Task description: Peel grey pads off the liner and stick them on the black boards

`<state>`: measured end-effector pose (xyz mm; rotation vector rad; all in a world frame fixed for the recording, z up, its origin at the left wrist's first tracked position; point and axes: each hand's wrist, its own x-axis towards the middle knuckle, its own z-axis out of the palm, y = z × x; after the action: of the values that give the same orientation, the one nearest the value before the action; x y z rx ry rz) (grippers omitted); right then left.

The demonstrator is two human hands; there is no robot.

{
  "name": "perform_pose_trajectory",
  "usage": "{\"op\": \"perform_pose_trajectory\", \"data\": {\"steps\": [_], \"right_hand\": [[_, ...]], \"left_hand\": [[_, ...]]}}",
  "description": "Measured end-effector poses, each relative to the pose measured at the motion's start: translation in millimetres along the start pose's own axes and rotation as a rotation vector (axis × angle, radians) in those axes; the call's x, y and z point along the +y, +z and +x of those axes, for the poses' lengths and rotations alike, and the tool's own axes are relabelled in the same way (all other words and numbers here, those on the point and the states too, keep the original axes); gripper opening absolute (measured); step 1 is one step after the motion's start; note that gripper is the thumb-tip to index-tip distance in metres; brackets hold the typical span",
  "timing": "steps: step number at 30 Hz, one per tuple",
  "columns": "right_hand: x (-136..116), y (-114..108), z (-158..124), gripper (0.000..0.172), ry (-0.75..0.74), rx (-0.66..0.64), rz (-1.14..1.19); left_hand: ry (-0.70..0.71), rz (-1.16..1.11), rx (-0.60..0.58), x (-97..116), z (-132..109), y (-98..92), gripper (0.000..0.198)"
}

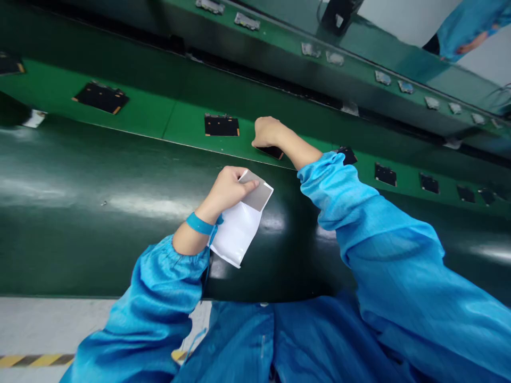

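My left hand (233,189) pinches a white backing sheet (239,231) with a grey rectangular panel at its upper end, the thumb lying across the grey part. This sheet hangs over the dark green bench edge. Further forward, my right hand (268,133) is closed over a black flat board (272,151) on the bright green strip. Its fingertips are hidden, so what they grip does not show. Just left of that hand lies another black board (222,126) with small orange marks. A blue band circles my left wrist.
Several more black boards line the strip, among them one on the left (101,98) and one on the right (385,174). Small metallic parts (247,22) sit on the raised ledge behind. Another person's blue sleeve (467,26) shows at the upper right.
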<state>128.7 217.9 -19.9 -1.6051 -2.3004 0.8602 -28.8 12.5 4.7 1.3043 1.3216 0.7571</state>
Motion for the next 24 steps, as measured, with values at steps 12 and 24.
{"op": "perform_pose_trajectory", "data": {"steps": [12,24], "right_hand": [[-0.9,13.2,-164.1,0.015,-0.164,0.125,0.457],[-9.2,36.3,-188.8,0.012,-0.399,0.35,0.199]], "left_hand": [[0.01,-0.101,0.184,1.9,-0.8,0.8,0.031],[0.022,0.006,0.17,2.3,-1.5,2.2,0.03]]}}
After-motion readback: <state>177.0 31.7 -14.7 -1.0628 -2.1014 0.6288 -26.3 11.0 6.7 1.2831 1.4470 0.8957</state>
